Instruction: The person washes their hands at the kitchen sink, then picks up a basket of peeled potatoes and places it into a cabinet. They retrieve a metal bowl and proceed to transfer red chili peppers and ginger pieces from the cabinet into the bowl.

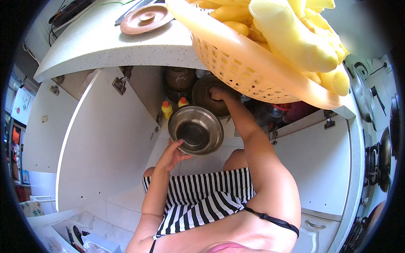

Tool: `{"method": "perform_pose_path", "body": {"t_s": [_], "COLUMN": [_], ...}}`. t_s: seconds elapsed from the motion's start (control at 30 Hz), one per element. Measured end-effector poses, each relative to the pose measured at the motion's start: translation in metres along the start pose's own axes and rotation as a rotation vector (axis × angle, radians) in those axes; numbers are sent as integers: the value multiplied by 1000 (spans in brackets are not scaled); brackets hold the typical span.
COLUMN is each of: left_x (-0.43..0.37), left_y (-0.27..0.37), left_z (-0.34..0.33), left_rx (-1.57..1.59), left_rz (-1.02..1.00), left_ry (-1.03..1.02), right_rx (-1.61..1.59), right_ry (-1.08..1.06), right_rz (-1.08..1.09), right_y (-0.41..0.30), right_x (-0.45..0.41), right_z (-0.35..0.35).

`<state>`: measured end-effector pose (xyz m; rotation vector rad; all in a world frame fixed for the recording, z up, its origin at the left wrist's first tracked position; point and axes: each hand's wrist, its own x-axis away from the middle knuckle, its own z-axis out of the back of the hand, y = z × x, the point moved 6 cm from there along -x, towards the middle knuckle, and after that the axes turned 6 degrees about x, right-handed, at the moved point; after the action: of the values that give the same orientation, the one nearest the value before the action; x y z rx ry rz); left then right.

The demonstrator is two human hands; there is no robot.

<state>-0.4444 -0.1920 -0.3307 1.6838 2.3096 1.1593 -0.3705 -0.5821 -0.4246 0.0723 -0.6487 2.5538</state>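
My left hand (173, 155) grips the near rim of a stainless steel bowl (208, 118), thumb over the edge. Only a dark patch shows at the bottom of the bowl. My right hand (217, 93) reaches into the round mouth of a large brown jar (202, 91) inside the open cabinet under the counter. The jar hides its fingertips, so I cannot see whether they hold anything. Just beyond the bowl stand two yellow bottles with orange caps, the left bottle (166, 109) and the right bottle (183, 101). Behind them is a dark glazed crock (180, 79).
A perforated plastic basket (240, 72), heaped with peeled yellow vegetables (294, 41), overhangs the counter edge (126, 55). A brown clay lid (147, 19) lies on the countertop. Open cabinet doors stand left (107, 136) and right (316, 158). Pans (384, 158) line the far right.
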Motion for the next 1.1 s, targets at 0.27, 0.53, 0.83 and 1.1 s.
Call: {"method": "perform_pose_path", "body": {"t_s": [0.27,0.53,0.83,1.1], "left_x": [-9,-7,-1,-7], "left_y": [3,19,23,-1], "left_z": [-21,-21,-16,-5], "left_rx": [102,27,-11,37], "left_rz": [67,113,114,151], "left_ry": [-94,-52,-120,-143], "right_rx": [89,51,229,74], "right_ry": [706,516,413,558], "right_rz": [171,36,-40,29], "right_y": [-9,-54,-36,-37], "right_x": [43,68,51,61], "right_z": [18,31,28,43]}}
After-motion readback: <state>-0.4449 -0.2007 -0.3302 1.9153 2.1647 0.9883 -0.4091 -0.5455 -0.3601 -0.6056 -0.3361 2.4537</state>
